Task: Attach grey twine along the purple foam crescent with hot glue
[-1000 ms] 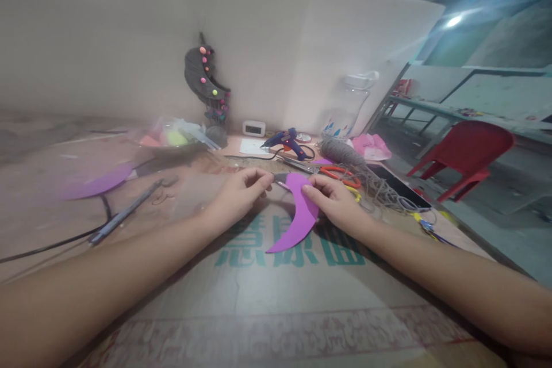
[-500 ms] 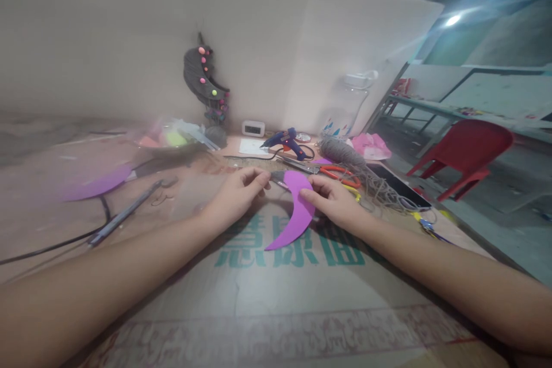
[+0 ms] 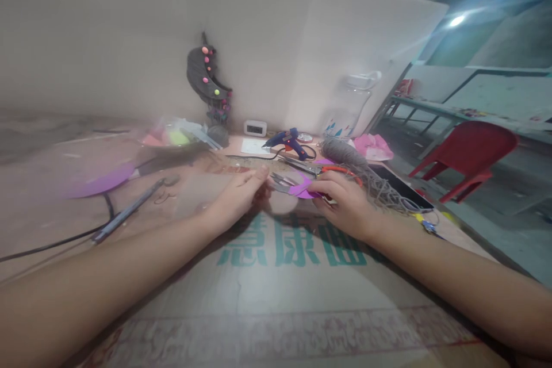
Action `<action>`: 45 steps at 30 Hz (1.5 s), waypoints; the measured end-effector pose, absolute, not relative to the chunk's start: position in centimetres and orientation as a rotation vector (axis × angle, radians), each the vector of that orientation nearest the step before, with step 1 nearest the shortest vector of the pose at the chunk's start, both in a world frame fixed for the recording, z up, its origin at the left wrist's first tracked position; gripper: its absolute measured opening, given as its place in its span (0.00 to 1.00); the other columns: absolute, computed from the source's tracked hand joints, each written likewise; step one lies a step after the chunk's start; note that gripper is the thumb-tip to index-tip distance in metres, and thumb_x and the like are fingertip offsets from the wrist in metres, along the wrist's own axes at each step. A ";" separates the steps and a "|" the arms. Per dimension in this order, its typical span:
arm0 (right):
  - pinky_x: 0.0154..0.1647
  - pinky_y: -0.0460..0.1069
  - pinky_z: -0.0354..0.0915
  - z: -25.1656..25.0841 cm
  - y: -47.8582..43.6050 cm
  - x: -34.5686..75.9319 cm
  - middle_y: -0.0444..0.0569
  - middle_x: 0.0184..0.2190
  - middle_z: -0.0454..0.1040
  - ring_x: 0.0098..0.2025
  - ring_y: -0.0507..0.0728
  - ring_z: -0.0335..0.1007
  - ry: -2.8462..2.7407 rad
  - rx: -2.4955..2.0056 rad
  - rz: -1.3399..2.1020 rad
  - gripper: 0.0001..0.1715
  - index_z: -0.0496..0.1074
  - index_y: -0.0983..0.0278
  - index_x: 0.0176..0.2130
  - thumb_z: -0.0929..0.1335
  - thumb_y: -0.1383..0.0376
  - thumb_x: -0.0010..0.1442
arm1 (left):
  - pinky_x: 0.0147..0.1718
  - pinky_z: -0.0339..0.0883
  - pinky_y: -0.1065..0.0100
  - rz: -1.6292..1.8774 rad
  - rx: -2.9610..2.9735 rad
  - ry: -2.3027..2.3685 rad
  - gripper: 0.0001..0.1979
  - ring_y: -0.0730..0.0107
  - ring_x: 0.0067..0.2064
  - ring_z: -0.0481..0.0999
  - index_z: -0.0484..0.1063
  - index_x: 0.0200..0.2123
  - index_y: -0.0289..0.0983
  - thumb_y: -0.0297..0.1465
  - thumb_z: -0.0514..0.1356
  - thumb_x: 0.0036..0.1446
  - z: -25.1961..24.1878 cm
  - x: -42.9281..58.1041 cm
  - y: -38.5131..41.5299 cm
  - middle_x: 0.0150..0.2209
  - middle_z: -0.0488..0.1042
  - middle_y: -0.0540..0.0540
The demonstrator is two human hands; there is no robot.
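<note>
My right hand [image 3: 347, 202] pinches a purple foam crescent [image 3: 302, 188], which is lifted and tilted so only a small part of it shows. My left hand [image 3: 240, 195] reaches in from the left with its fingers pressed together. Its fingertips meet the silver blades of a pair of scissors [image 3: 281, 182] just left of the crescent. What the fingertips grip is hidden. Both forearms rest over a sheet of cardboard [image 3: 276, 293] with green printed characters.
Behind the hands lie orange-handled scissors [image 3: 340, 171], a blue glue gun [image 3: 287, 141], a cone of grey twine [image 3: 345, 154] with loose strands, and pink paper [image 3: 373, 146]. A purple foam disc [image 3: 101, 183] and a black cable [image 3: 107, 207] lie to the left. A red chair [image 3: 468, 155] stands to the right.
The crescent lay flat under both hands. My right hand has now lifted and turned it, so it shows nearly edge-on. My left hand has stayed at its far tip.
</note>
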State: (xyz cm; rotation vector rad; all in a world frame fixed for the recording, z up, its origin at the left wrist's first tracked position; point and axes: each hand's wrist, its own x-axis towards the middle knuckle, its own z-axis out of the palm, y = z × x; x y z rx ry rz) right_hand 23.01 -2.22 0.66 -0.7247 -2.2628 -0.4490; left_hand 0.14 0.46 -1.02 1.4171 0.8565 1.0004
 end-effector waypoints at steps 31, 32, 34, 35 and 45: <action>0.28 0.48 0.62 1.3 0.8 24.7 0.45 0.25 0.68 0.26 0.53 0.64 -1.696 -1.072 0.620 0.29 0.70 0.62 0.38 0.58 0.41 0.61 | 0.24 0.54 0.72 1.026 1.845 0.968 0.17 0.75 0.24 0.61 0.65 0.28 0.36 0.43 0.52 0.62 -0.9 -0.1 0.4 0.23 0.64 0.53; 0.28 0.49 0.62 1.1 0.7 24.6 0.44 0.24 0.68 0.25 0.53 0.64 -1.696 -1.034 0.694 0.30 0.71 0.62 0.37 0.58 0.41 0.61 | 0.23 0.54 0.72 1.025 1.844 0.974 0.17 0.75 0.24 0.61 0.66 0.28 0.36 0.42 0.52 0.62 -0.9 -0.1 0.4 0.23 0.64 0.53; 0.28 0.48 0.62 1.0 0.5 24.4 0.43 0.22 0.66 0.24 0.52 0.63 -1.696 -0.992 0.749 0.29 0.70 0.62 0.35 0.58 0.42 0.61 | 0.23 0.54 0.72 1.027 1.844 0.977 0.17 0.75 0.24 0.61 0.66 0.27 0.36 0.42 0.52 0.62 -1.0 -0.1 0.5 0.23 0.65 0.53; 0.27 0.48 0.61 1.1 0.3 24.3 0.43 0.21 0.66 0.24 0.52 0.62 -1.689 -1.000 0.722 0.28 0.69 0.62 0.33 0.59 0.42 0.61 | 0.23 0.54 0.72 1.034 1.839 0.974 0.17 0.75 0.24 0.61 0.65 0.27 0.36 0.43 0.52 0.62 -1.0 -0.1 0.5 0.23 0.65 0.53; 0.36 0.49 0.68 2.4 3.3 25.8 0.49 0.36 0.77 0.36 0.55 0.72 -1.708 -1.270 0.509 0.17 0.72 0.64 0.42 0.70 0.58 0.55 | 0.25 0.55 0.72 0.891 1.819 0.864 0.19 0.74 0.24 0.62 0.64 0.24 0.36 0.43 0.52 0.61 -0.6 -0.1 0.3 0.22 0.64 0.52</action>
